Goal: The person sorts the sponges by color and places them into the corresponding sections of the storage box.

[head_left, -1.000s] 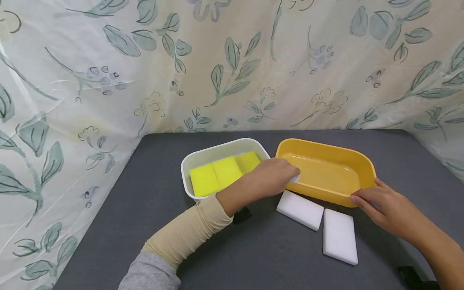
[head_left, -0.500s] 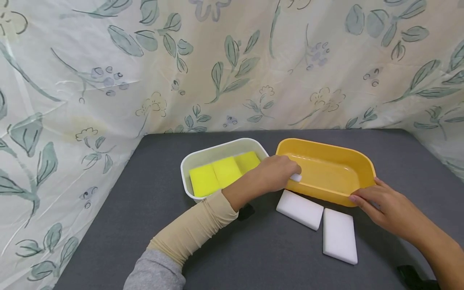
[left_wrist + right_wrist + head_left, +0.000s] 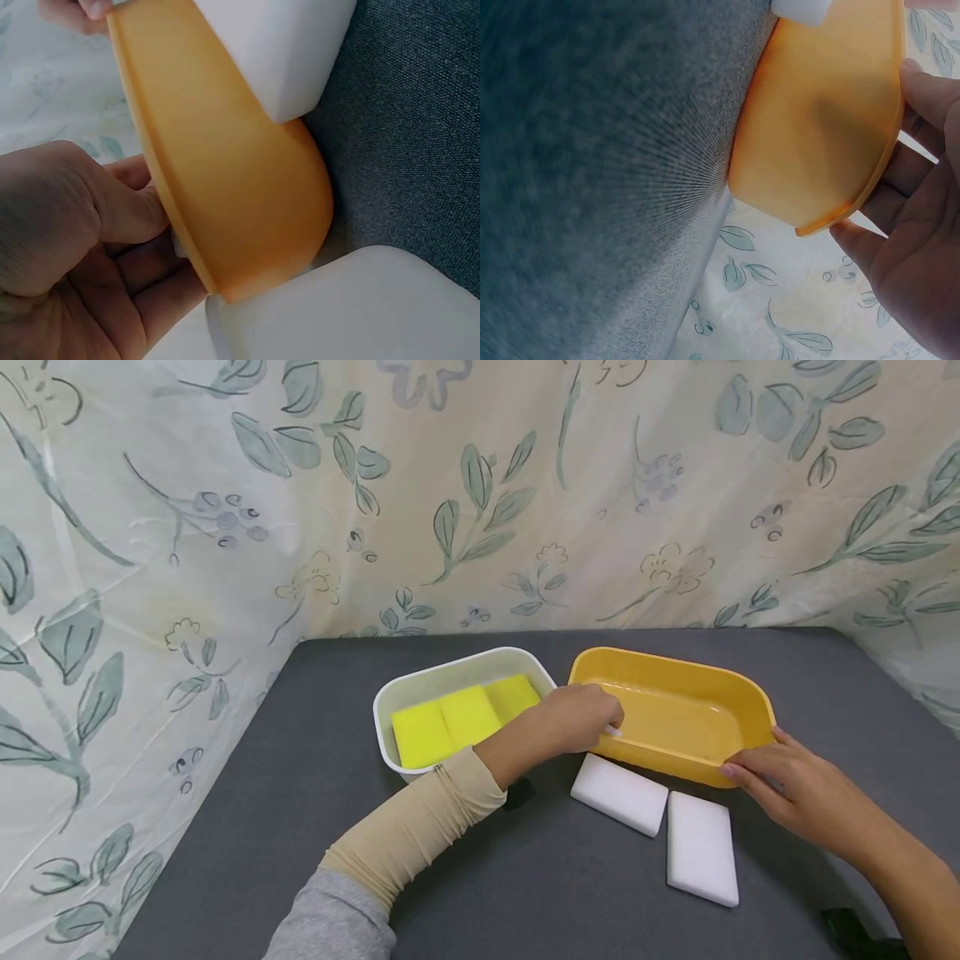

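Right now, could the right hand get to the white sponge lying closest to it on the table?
Probably yes. The right hand rests on the yellow tub's near corner, and the nearer white sponge lies flat on the grey table just beside it, with nothing between them.

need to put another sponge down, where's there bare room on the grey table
Bare grey table lies left of the white tub, behind both tubs toward the curtain, and right of the yellow tub. In front it is crowded: two white sponges, the left hand and the right hand.
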A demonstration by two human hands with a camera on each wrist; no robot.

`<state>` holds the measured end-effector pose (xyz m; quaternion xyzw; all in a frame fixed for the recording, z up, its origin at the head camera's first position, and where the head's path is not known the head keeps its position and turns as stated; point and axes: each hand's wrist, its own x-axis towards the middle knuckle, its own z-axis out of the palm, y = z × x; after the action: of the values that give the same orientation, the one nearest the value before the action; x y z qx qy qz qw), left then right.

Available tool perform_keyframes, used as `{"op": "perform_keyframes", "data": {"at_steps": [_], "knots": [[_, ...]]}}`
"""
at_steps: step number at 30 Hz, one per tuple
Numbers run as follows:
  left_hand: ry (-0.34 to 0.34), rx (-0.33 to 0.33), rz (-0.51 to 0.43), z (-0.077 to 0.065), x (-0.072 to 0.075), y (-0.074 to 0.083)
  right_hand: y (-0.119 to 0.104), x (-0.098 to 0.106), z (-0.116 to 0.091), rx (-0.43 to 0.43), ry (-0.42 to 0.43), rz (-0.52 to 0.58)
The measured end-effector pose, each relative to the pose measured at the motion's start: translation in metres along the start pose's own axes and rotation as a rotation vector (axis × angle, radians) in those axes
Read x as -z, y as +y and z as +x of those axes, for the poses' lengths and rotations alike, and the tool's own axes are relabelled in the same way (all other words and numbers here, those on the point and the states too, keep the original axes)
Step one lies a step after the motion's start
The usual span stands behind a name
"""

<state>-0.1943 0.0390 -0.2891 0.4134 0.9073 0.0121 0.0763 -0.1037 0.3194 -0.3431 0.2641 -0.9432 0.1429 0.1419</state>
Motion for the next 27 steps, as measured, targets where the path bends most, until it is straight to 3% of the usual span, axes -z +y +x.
{"op": "perform_keyframes", "data": {"at_steps": [12,21,27], "knots": [[-0.100,0.021,0.095,0.012,-0.003,0.003,-0.001,-0.001,0.001,-0.008,-0.001,-0.008],[-0.128,0.038,0.112,0.019,-0.006,0.002,-0.001,0.000,0.000,-0.024,-0.016,-0.008],[-0.152,0.083,0.091,0.023,-0.005,0.002,0.000,0.000,-0.001,-0.023,-0.023,-0.003]]}}
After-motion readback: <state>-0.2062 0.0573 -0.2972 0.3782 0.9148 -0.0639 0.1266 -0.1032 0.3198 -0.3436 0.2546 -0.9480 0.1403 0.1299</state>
